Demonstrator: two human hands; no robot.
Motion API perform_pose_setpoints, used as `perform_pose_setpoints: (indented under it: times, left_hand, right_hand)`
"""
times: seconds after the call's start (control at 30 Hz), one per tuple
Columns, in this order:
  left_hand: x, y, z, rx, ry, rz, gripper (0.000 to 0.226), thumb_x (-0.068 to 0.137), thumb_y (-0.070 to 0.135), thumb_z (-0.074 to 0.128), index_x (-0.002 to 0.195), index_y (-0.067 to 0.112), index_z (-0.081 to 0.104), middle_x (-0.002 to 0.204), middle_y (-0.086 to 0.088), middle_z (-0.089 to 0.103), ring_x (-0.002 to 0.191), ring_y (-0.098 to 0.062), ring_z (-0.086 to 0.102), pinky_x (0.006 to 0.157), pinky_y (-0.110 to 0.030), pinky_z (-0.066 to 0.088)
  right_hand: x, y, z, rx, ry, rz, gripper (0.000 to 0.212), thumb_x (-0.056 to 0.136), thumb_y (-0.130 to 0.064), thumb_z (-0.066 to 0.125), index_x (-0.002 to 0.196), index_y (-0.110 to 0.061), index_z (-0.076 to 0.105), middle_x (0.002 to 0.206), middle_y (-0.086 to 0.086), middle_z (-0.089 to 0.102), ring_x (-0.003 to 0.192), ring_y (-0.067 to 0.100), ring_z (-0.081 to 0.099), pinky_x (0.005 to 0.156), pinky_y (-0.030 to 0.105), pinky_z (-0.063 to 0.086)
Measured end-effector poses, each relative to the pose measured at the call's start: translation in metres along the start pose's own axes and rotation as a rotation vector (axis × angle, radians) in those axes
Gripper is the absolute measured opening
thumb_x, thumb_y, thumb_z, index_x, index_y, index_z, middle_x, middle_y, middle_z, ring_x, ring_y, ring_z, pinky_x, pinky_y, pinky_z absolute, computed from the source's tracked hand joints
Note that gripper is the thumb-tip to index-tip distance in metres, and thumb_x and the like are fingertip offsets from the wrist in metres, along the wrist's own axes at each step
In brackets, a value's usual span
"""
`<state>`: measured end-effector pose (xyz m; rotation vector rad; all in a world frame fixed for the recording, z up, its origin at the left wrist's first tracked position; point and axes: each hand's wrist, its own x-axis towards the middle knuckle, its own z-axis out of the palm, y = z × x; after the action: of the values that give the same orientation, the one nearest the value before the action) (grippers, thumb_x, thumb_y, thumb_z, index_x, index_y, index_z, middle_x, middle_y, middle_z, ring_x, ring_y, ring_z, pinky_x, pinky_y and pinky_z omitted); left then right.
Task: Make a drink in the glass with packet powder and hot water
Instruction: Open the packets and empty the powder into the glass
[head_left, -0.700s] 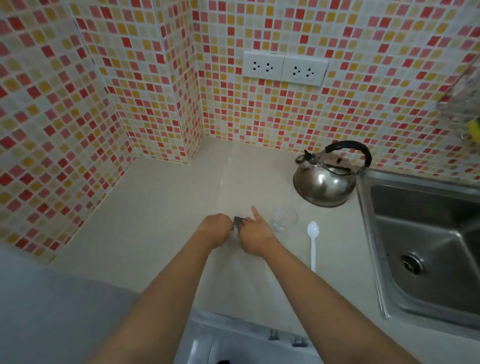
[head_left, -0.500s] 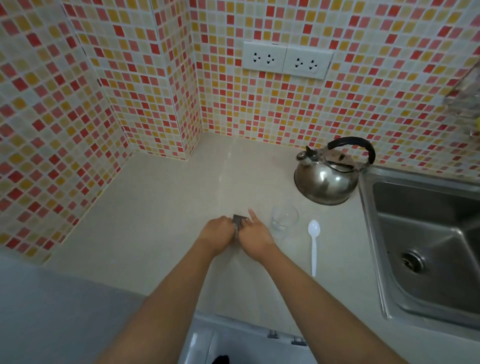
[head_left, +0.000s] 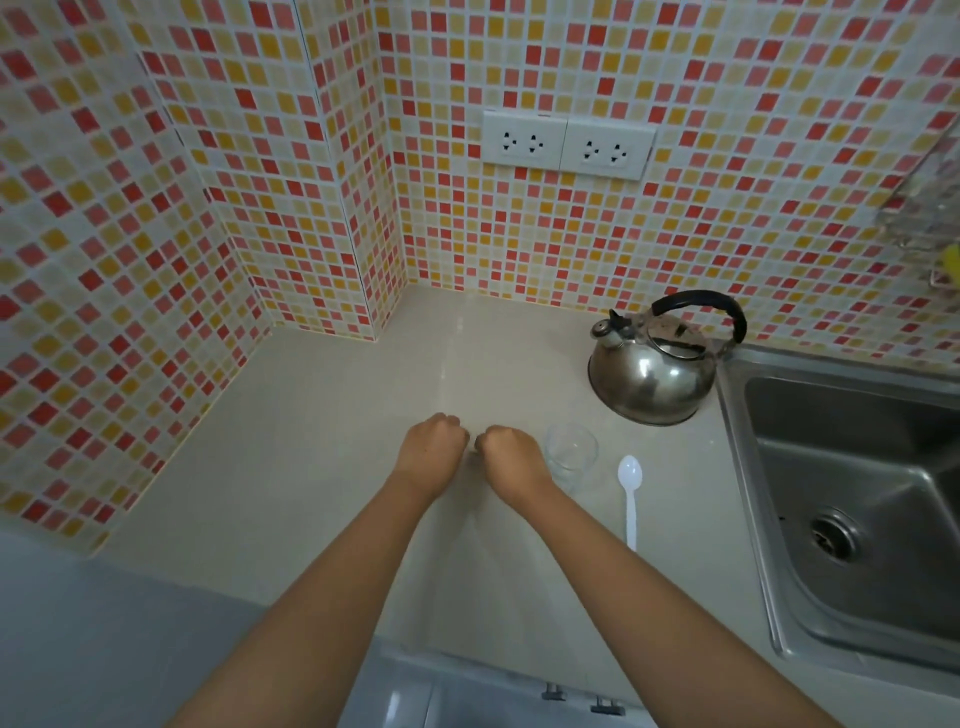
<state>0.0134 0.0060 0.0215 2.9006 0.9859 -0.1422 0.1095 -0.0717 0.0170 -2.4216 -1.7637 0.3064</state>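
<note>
My left hand (head_left: 431, 452) and my right hand (head_left: 511, 457) are side by side above the counter, both with fingers curled under, knuckles almost touching. The powder packet they pinch between them is almost wholly hidden by the fingers. An empty clear glass (head_left: 571, 452) stands upright just to the right of my right hand. A white plastic spoon (head_left: 630, 493) lies on the counter to the right of the glass, bowl pointing away from me. A steel kettle (head_left: 654, 369) with a black handle sits behind the glass, beside the sink.
A steel sink (head_left: 852, 467) fills the right side. The beige counter (head_left: 322, 441) runs left to a tiled corner wall. Two white wall sockets (head_left: 566, 145) are above the kettle. A rack with a yellow item (head_left: 940, 244) hangs at the far right.
The dark packet end that stuck up between my hands is now covered. My right thumb has folded down, and both hands have curled tighter together.
</note>
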Motion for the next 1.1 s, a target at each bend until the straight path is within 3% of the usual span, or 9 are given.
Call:
perform_pose_setpoints:
  times: [0.07,0.17,0.33,0.43,0.53,0.63,0.77,0.97,1.1]
  left_hand:
    - [0.005,0.003,-0.017,-0.134,0.065,-0.134,0.020,0.090,0.008,0.053,0.106,0.006,0.065,0.110,-0.013,0.064,0.104,-0.029,0.061,0.081,-0.036,0.049]
    - [0.010,0.015,-0.043,-0.437,0.180,-0.350,0.028,0.088,0.023,0.062,0.107,0.003,0.064,0.109,-0.015,0.067,0.102,-0.033,0.064,0.081,-0.037,0.051]
    - [0.025,0.041,-0.072,-1.011,0.116,-0.488,0.026,0.086,0.019,0.065,0.084,-0.006,0.072,0.081,-0.017,0.073,0.080,-0.031,0.072,0.084,-0.038,0.058]
    - [0.030,0.062,-0.080,-1.284,0.080,-0.529,0.024,0.084,0.015,0.065,0.067,-0.002,0.067,0.065,-0.016,0.069,0.056,-0.025,0.069,0.076,-0.039,0.062]
    - [0.031,0.079,-0.085,-1.318,0.014,-0.575,0.021,0.080,0.006,0.068,0.060,0.000,0.065,0.045,-0.008,0.064,0.039,-0.015,0.064,0.053,-0.028,0.060]
    - [0.029,0.091,-0.088,-1.345,-0.105,-0.616,0.019,0.080,0.003,0.069,0.061,-0.001,0.064,0.035,-0.006,0.061,0.029,-0.011,0.059,0.032,-0.015,0.045]
    - [0.026,0.105,-0.088,-1.332,-0.180,-0.543,0.027,0.084,0.015,0.070,0.060,0.006,0.061,0.061,-0.008,0.064,0.049,-0.011,0.062,0.047,-0.019,0.047]
    - [0.019,0.116,-0.081,-1.297,-0.163,-0.342,0.027,0.086,0.017,0.069,0.061,0.008,0.059,0.065,-0.010,0.060,0.057,-0.016,0.054,0.058,-0.022,0.043]
    - [0.017,0.119,-0.079,-1.313,-0.210,-0.242,0.028,0.089,0.018,0.064,0.063,0.011,0.057,0.065,-0.008,0.056,0.057,-0.014,0.049,0.059,-0.020,0.043]
  right_hand:
    - [0.005,-0.003,-0.018,0.083,0.055,0.082,0.018,0.089,-0.017,0.057,0.087,-0.001,0.066,0.094,0.018,0.067,0.087,0.035,0.065,0.070,0.034,0.047]
    - [0.005,-0.003,-0.044,0.188,0.129,0.190,0.018,0.087,-0.007,0.051,0.086,0.000,0.068,0.091,0.020,0.069,0.085,0.036,0.065,0.065,0.031,0.042]
    - [-0.012,0.008,-0.080,0.211,0.207,0.279,0.019,0.083,-0.002,0.049,0.068,-0.006,0.060,0.076,0.022,0.064,0.069,0.033,0.055,0.060,0.029,0.032]
    - [-0.026,0.019,-0.091,0.222,0.236,0.310,0.019,0.081,-0.002,0.049,0.076,-0.003,0.068,0.078,0.019,0.068,0.074,0.035,0.062,0.059,0.029,0.034]
    - [-0.042,0.030,-0.093,0.214,0.272,0.323,0.021,0.082,-0.003,0.049,0.079,-0.004,0.070,0.080,0.018,0.069,0.076,0.035,0.063,0.058,0.029,0.037]
    - [-0.058,0.041,-0.091,0.262,0.322,0.334,0.026,0.089,-0.014,0.051,0.080,-0.002,0.072,0.077,0.019,0.069,0.074,0.034,0.063,0.060,0.034,0.045]
    - [-0.073,0.056,-0.088,0.527,0.355,0.347,0.020,0.087,-0.021,0.062,0.085,-0.008,0.077,0.075,0.017,0.072,0.072,0.029,0.067,0.064,0.036,0.052]
    - [-0.085,0.069,-0.093,0.816,0.304,0.482,0.016,0.084,-0.010,0.066,0.084,0.004,0.074,0.078,0.028,0.072,0.062,0.031,0.069,0.073,0.045,0.057]
    - [-0.092,0.070,-0.109,1.041,0.167,0.587,0.021,0.086,-0.003,0.059,0.097,0.013,0.067,0.076,0.024,0.069,0.047,0.014,0.064,0.060,0.026,0.057]
